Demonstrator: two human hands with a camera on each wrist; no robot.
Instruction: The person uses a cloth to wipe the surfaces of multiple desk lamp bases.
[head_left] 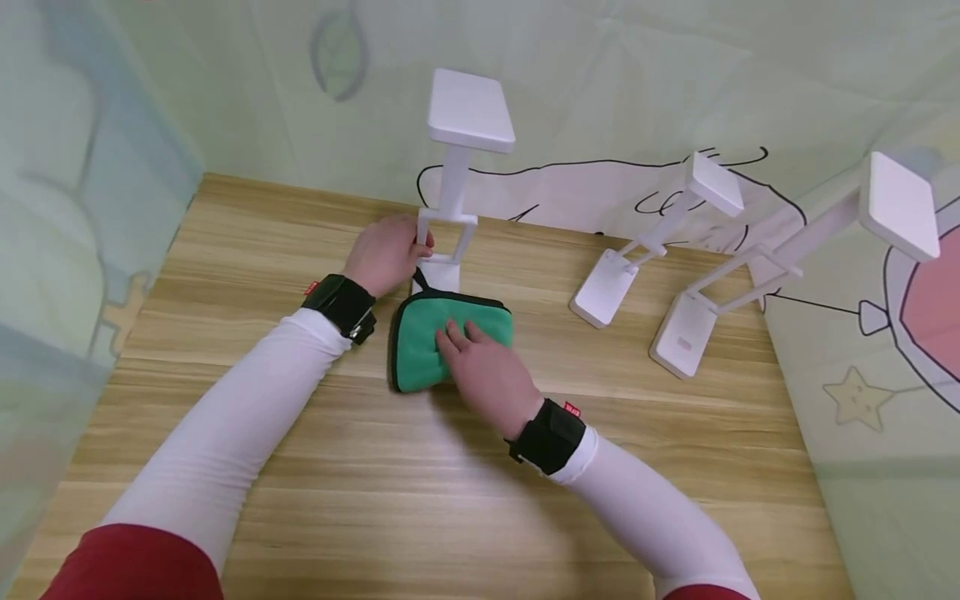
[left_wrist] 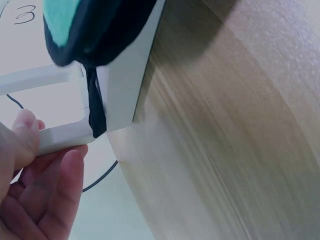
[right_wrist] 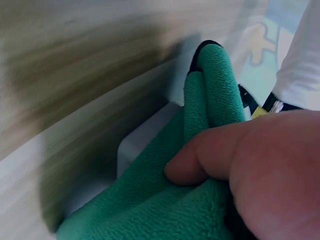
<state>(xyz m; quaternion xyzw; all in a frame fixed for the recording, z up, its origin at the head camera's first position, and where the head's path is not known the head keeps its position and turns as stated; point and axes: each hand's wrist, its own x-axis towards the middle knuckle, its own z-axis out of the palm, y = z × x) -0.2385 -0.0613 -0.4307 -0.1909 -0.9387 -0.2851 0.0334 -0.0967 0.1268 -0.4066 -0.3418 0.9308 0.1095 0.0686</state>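
A white desk lamp [head_left: 471, 112] stands at the back of the wooden table. My left hand [head_left: 381, 255] holds its lower arm frame, thumb on one side and fingers on the other in the left wrist view. Over the front of the lamp's base [head_left: 441, 275] lies a green microfiber cloth [head_left: 420, 350] with black edging and a black hanging loop [left_wrist: 96, 107]. My right hand [head_left: 495, 379] grips this cloth, fingers spread on top. In the right wrist view the thumb [right_wrist: 187, 162] presses into the folded cloth, beside a corner of the base. The cloth hides most of the base.
Two more white lamps stand to the right, a smaller lamp [head_left: 603, 287] and a larger lamp [head_left: 684, 333] whose head leans right. Printed fabric walls [head_left: 600, 83] border the table's back and sides. A dark cord [left_wrist: 102, 177] runs behind the held lamp.
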